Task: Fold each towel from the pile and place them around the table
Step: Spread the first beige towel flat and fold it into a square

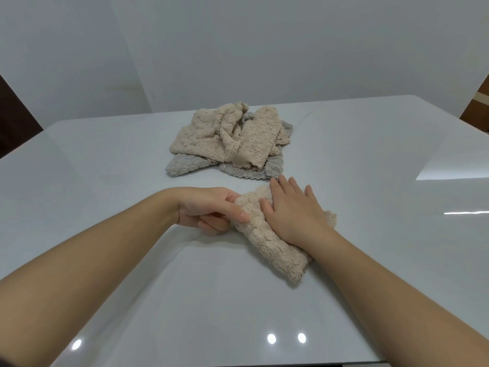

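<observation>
At the far left a dark brown panel (16, 123) shows past the corner of the glossy white surface (105, 160), and a pale wall (238, 49) rises behind it. The bare left forearm reaches in from the lower left corner across the surface. The left hand (209, 209) lies on its side near the middle. Its thumb rests on top of the left edge of a beige towel (275, 250) and its fingers curl beneath that edge, so it pinches the cloth.

Behind the hands, toward the far side of the surface, sits the pile (227, 139) of loose, crumpled towels. Fluffy beige ones lie on top, and grey towels (182, 165) stick out underneath at the near left, the near edge and the right. The pile is close to the beige towel, and the fingertips of the right hand almost reach its grey fringe.

The beige towel lies flat on the surface as a narrow folded strip, running on a slant from the left hand down toward the near right. The right hand (293, 210) lies palm down on the upper part of the strip, fingers straight and a little spread, pressing it flat without gripping. The right forearm leaves the view at the lower right corner.

Near the front edge, small round light spots (271, 338) shine on the surface. At the far right there is a bright reflected patch (455, 165), and a strip of brown wood (476, 107) shows beyond the corner.
</observation>
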`<state>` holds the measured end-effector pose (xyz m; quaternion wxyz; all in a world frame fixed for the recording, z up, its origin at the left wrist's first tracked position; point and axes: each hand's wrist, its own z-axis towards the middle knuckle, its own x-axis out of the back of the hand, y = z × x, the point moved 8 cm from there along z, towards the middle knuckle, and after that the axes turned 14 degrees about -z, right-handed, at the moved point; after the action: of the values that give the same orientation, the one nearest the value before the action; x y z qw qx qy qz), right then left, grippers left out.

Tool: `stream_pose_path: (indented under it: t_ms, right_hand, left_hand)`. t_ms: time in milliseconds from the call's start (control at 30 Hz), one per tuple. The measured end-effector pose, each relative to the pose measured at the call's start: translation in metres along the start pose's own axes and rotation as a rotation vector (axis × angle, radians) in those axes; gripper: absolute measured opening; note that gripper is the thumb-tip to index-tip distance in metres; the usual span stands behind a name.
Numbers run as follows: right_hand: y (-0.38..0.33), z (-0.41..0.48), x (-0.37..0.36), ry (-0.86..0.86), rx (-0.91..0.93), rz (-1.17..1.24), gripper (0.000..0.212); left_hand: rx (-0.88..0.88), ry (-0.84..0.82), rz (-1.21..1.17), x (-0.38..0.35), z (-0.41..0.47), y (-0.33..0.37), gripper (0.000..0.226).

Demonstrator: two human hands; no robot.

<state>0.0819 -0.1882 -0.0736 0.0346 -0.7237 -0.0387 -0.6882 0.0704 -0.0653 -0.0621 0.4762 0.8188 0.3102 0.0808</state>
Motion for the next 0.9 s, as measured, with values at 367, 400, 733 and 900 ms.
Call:
stream_pose_path:
  t_ms: [367, 400, 733, 900]
  right_hand:
    - [0.002, 0.001, -0.003, 0.0, 0.0, 0.0, 0.065]
    - [0.002, 0.001, -0.003, 0.001, -0.001, -0.001, 0.065]
    - [-0.009, -0.002, -0.003, 0.021, 0.095, -0.003, 0.067]
    - [-0.04, -0.005, -0.001, 0.03, 0.247, -0.022, 0.067]
  left_hand:
    - [0.111, 0.071, 0.125, 0.018, -0.004, -0.006, 0.019]
    - [0.102, 0.078, 0.116, 0.018, -0.007, -0.008, 0.019]
    - [0.005, 0.203, 0.036, 0.013, -0.029, -0.03, 0.03]
    - [-0.003, 0.233, -0.052, 0.009, -0.052, -0.051, 0.029]
